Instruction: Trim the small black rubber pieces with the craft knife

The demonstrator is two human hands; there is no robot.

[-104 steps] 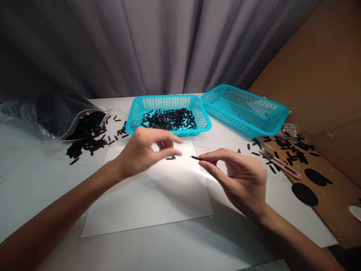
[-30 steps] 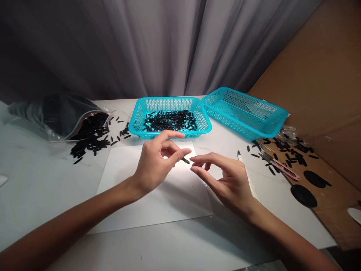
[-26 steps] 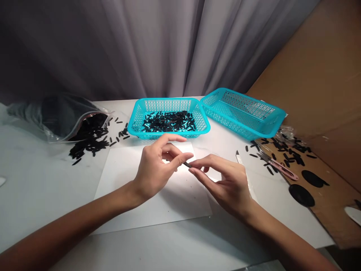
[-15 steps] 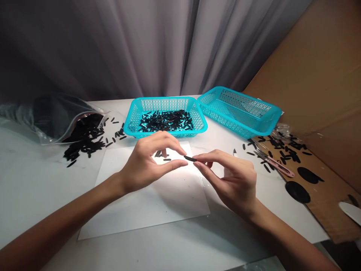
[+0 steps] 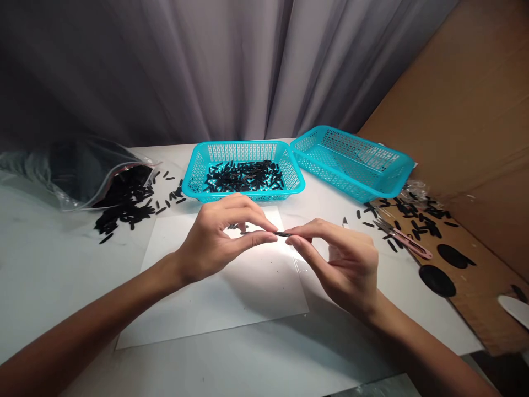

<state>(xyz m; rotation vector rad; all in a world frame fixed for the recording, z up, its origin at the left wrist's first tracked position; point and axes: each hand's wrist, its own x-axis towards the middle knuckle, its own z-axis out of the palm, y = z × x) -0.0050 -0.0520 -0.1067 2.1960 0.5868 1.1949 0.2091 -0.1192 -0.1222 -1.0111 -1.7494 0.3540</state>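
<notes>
A small, narrow black piece (image 5: 282, 234) spans the gap between my two hands above a white sheet (image 5: 194, 303). My left hand (image 5: 217, 234) pinches its left end between thumb and forefinger. At the other end, the thumb and forefinger of my right hand (image 5: 345, 264) are closed on it. A few similar black pieces (image 5: 235, 226) lie on the sheet, partly hidden behind my left fingers. Just beyond my hands stands a blue perforated basket (image 5: 243, 197) with many black pieces spread over its bottom.
A second blue basket (image 5: 330, 175) stands at the back right. At left, a clear zip bag (image 5: 68, 176) spills a heap of black pieces (image 5: 128, 212). Scattered pieces, a pink-handled tool (image 5: 413, 246) and a black oval item (image 5: 437, 280) lie at right by brown cardboard (image 5: 475, 309).
My left fingertips have closed on the left end of the black piece, which now lies level and edge-on. Before, the left thumb and forefinger were apart beside it.
</notes>
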